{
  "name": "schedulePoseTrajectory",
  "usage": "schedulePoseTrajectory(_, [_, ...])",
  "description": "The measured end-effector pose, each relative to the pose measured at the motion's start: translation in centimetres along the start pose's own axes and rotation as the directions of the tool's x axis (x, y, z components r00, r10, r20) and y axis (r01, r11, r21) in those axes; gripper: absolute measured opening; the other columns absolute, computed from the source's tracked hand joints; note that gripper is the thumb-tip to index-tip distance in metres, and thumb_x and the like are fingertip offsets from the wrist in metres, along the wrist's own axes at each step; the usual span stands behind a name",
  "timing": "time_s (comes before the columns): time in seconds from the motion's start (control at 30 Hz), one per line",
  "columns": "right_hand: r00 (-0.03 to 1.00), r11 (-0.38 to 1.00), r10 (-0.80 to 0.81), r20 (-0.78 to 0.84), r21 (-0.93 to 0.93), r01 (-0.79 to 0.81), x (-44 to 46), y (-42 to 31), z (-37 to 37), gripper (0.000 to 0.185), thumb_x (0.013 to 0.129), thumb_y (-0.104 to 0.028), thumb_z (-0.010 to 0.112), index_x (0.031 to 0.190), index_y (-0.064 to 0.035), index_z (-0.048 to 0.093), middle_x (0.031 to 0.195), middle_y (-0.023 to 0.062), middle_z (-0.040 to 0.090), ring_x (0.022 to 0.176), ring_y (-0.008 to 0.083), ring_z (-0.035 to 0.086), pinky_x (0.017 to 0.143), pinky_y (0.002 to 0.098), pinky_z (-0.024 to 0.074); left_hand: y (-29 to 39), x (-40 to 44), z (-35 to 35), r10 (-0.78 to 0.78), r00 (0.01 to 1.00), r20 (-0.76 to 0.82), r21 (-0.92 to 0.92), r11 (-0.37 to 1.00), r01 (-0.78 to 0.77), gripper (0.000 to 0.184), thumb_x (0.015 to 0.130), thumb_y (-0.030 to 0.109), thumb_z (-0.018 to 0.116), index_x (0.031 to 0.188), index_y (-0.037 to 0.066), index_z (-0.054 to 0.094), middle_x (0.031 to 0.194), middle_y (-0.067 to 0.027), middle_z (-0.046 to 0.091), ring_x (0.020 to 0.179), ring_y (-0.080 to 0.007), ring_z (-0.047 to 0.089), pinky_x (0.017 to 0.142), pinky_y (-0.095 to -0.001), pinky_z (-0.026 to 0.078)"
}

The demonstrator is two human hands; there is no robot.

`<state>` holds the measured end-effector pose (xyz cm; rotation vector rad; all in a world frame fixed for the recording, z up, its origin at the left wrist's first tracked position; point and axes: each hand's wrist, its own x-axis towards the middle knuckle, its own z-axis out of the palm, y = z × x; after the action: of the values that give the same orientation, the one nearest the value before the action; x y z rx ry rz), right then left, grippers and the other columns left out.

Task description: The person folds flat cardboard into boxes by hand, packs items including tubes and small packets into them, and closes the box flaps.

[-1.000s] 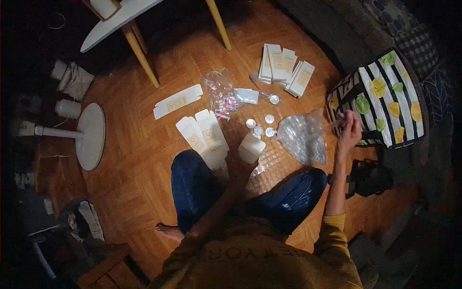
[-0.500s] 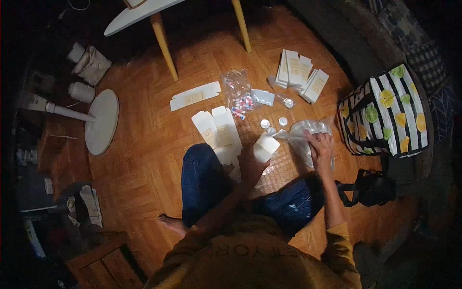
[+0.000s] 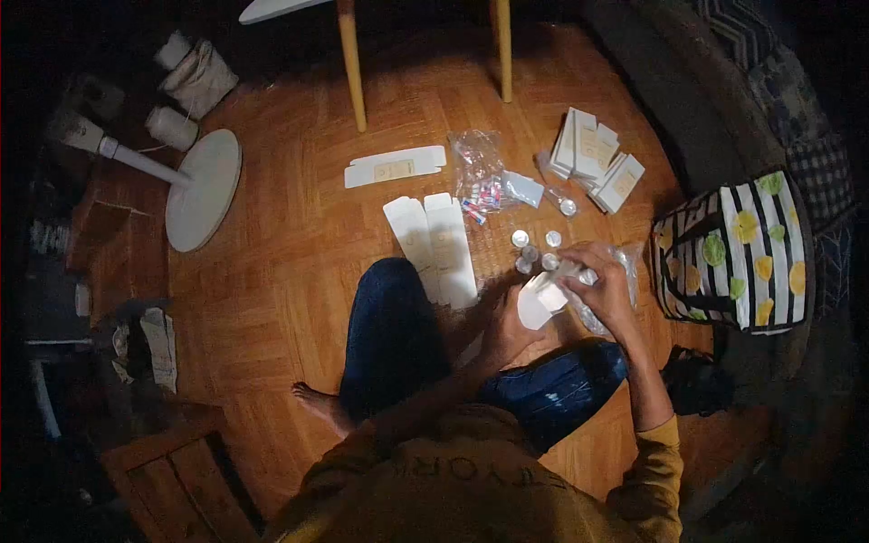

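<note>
My left hand (image 3: 509,333) is wrapped round a small white carton (image 3: 536,309), its top flaps open and facing up. Over the carton's mouth, my right hand (image 3: 599,288) has its fingers drawn together at the flaps; something pale and translucent shows at the fingertips, too small to name. Just beyond lie several small round silvery discs (image 3: 520,238). Partly behind my right hand is a crinkled clear plastic bag (image 3: 625,262). Left of my hands, flat white cartons (image 3: 430,244) lie side by side on the floor.
Another flattened carton (image 3: 394,168) lies farther off. Beside it are a clear bag with small red and blue items (image 3: 482,192) and stacked white cartons (image 3: 593,154). A striped fruit-print bag (image 3: 738,253) stands at right, a round white stand base (image 3: 206,192) at left.
My right hand has left the plastic bag and come over to the carton. The carton, in my left hand, is now turned with its open end up. The whole view has shifted.
</note>
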<state>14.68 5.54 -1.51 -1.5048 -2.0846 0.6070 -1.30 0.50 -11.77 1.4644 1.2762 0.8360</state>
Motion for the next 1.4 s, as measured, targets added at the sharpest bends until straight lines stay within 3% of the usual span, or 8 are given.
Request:
schedulePoseTrajectory(0.2, [0.888,0.838,0.416,-0.198,0.462,-0.29,-0.5,-0.4,5.4,0.012,0.068,-0.005,0.071,0.077,-0.0004,0.064,0.078,0.0101,0.064,0.067,0.0196,0.061,0.062,0.0308,0.048,0.7,-0.1,-0.1,-0.024,1.0,0.015,-0.156,0.987,0.026,0.066,0.059,0.012,0.076,0.115,0.002,0.041,0.103,-0.0189,0.052,0.102,-0.0326,0.051,0.086,-0.0409,0.041])
schedulePoseTrajectory(0.63, [0.975,0.96,0.101,0.196,0.239,-0.147,2.3,5.4,13.7,0.016,0.066,-0.014,0.073,0.081,-0.0119,0.069,0.091,0.0119,0.057,0.093,0.0278,0.054,0.078,0.0366,0.0444,-3.9,1.7,-1.6,-0.314,0.949,-0.027,-0.297,0.909,0.292,0.069,0.056,0.009,0.075,0.116,0.002,0.039,0.105,-0.0117,0.051,0.099,-0.0233,0.051,0.086,-0.0357,0.041])
schedulePoseTrajectory(0.97, [0.966,0.927,0.248,-0.078,0.309,-0.213,4.0,4.7,14.9,0.014,0.06,-0.009,0.076,0.071,-0.0077,0.069,0.091,0.009,0.061,0.087,0.0258,0.057,0.078,0.0348,0.0465,-5.2,3.4,-1.3,-0.287,0.954,-0.085,-0.335,0.91,0.244,0.068,0.058,0.012,0.074,0.116,0.003,0.039,0.103,-0.012,0.053,0.096,-0.0244,0.053,0.083,-0.0366,0.042])
schedulePoseTrajectory(1.07, [0.978,0.927,0.172,0.121,0.315,-0.202,4.5,5.9,14.3,0.013,0.062,-0.009,0.075,0.074,-0.0088,0.07,0.096,0.0086,0.063,0.089,0.023,0.057,0.082,0.0341,0.0453,-3.8,3.7,-2.1,-0.302,0.946,-0.114,-0.2,0.94,0.276,0.067,0.059,0.013,0.074,0.116,0.004,0.039,0.101,-0.0128,0.054,0.094,-0.0257,0.054,0.081,-0.0378,0.043])
schedulePoseTrajectory(1.13, [0.717,0.713,0.122,0.687,0.442,-0.545,6.2,7.1,13.4,0.012,0.066,-0.007,0.07,0.078,-0.0047,0.069,0.094,0.0068,0.064,0.088,0.0194,0.057,0.082,0.0314,0.0446,-4.0,4.1,-2.1,-0.306,0.947,-0.101,-0.136,0.947,0.292,0.067,0.06,0.013,0.074,0.116,0.004,0.039,0.1,-0.013,0.054,0.093,-0.0263,0.055,0.08,-0.0382,0.044])
schedulePoseTrajectory(1.2, [0.861,0.581,0.146,0.487,0.662,-0.473,9.2,12.3,15.5,0.011,0.07,-0.005,0.063,0.078,0.0026,0.066,0.09,0.006,0.064,0.084,0.0179,0.058,0.078,0.0309,0.0449,-7.0,3.9,-0.5,-0.347,0.926,-0.15,-0.143,0.934,0.327,0.067,0.061,0.014,0.074,0.117,0.005,0.039,0.098,-0.0127,0.055,0.091,-0.0275,0.056,0.079,-0.0387,0.045])
schedulePoseTrajectory(1.3, [0.956,0.985,0.171,-0.238,0.012,-0.173,14.7,15.7,14.4,0.03,0.068,-0.007,0.061,0.097,0.0005,0.06,0.09,0.0209,0.061,0.078,0.0324,0.06,0.07,0.0407,0.0475,-7.1,4.6,-0.9,-0.288,0.956,-0.047,-0.138,0.95,0.28,0.066,0.063,0.011,0.073,0.118,0.004,0.038,0.101,-0.0123,0.054,0.092,-0.0271,0.055,0.08,-0.0383,0.044])
schedulePoseTrajectory(1.4, [0.969,0.938,0.081,-0.234,-0.312,-0.153,14.9,20.1,17.4,0.036,0.067,-0.011,0.065,0.101,-0.0025,0.056,0.095,0.0214,0.059,0.081,0.0372,0.059,0.073,0.0437,0.0469,-9.0,4.6,0.4,-0.246,0.968,-0.053,-0.298,0.929,0.219,0.069,0.062,0.009,0.074,0.12,0.003,0.036,0.105,-0.0131,0.052,0.099,-0.0269,0.052,0.084,-0.038,0.042])
